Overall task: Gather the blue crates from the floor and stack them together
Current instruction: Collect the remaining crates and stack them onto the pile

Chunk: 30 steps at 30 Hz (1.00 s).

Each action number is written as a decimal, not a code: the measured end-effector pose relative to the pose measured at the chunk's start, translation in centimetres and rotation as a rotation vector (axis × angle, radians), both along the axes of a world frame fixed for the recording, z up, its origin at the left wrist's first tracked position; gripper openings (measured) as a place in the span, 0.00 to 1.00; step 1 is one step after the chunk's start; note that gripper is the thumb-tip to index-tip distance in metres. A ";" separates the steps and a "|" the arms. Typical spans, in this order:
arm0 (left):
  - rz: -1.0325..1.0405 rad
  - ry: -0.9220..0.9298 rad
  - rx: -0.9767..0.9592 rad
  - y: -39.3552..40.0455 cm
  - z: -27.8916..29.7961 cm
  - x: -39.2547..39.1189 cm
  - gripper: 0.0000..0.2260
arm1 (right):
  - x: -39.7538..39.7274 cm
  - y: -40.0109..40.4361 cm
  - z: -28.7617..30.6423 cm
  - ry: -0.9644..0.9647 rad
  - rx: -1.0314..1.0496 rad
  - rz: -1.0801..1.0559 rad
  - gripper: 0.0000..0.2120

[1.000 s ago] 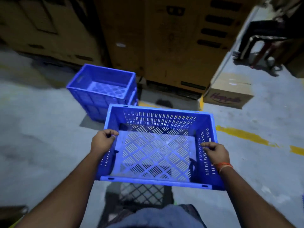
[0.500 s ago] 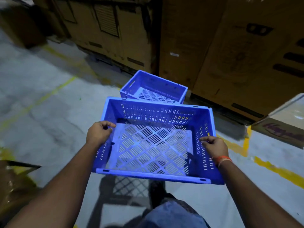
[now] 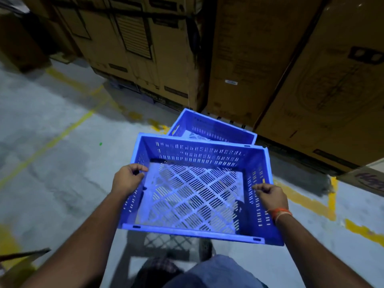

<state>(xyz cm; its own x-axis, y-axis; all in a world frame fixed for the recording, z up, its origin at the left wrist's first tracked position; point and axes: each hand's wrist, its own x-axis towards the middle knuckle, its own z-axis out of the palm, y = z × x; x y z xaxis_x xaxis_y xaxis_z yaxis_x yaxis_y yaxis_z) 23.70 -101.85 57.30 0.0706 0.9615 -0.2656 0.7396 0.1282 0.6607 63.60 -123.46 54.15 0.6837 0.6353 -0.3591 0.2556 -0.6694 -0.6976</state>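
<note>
I carry an empty blue slotted crate (image 3: 195, 232) in the air in front of me. My left hand (image 3: 127, 179) grips its left rim, fingers curled over the edge. My right hand (image 3: 271, 197), with an orange band at the wrist, grips the right rim. Just beyond the carried crate, a second blue crate (image 3: 209, 128) stands on the floor against the cartons; the carried crate hides its near half.
Tall brown cartons (image 3: 239, 59) form a wall close behind the floor crate. A smaller printed box (image 3: 365, 179) sits at the right edge. Yellow lines (image 3: 311, 202) mark the grey concrete floor. My leg (image 3: 207, 273) shows below the crate.
I have walked closer to the floor crate; it now lies directly behind the carried crate and is partly covered by it. Both hands keep the same grip on the rims.
</note>
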 end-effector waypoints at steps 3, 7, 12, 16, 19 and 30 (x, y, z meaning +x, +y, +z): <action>-0.055 -0.002 -0.013 4.4 -0.8 -0.4 0.06 | -0.6 3.0 -0.8 0.013 -0.016 -0.026 0.11; -0.143 0.012 -0.040 10.7 -1.9 -0.7 0.06 | -2.6 6.0 -1.6 0.006 -0.026 -0.129 0.11; -0.267 0.032 -0.022 17.4 -2.0 0.0 0.07 | -5.6 8.5 -1.1 -0.026 -0.051 -0.214 0.13; -0.374 0.023 -0.012 21.1 -1.6 1.9 0.07 | -6.6 9.2 -1.2 -0.041 -0.050 -0.292 0.13; -0.445 0.020 -0.005 23.5 -1.8 3.6 0.07 | -6.5 10.2 -1.0 -0.035 -0.076 -0.339 0.11; -0.481 0.066 0.046 30.9 -4.0 11.7 0.06 | 0.3 17.1 -0.7 -0.067 -0.091 -0.352 0.08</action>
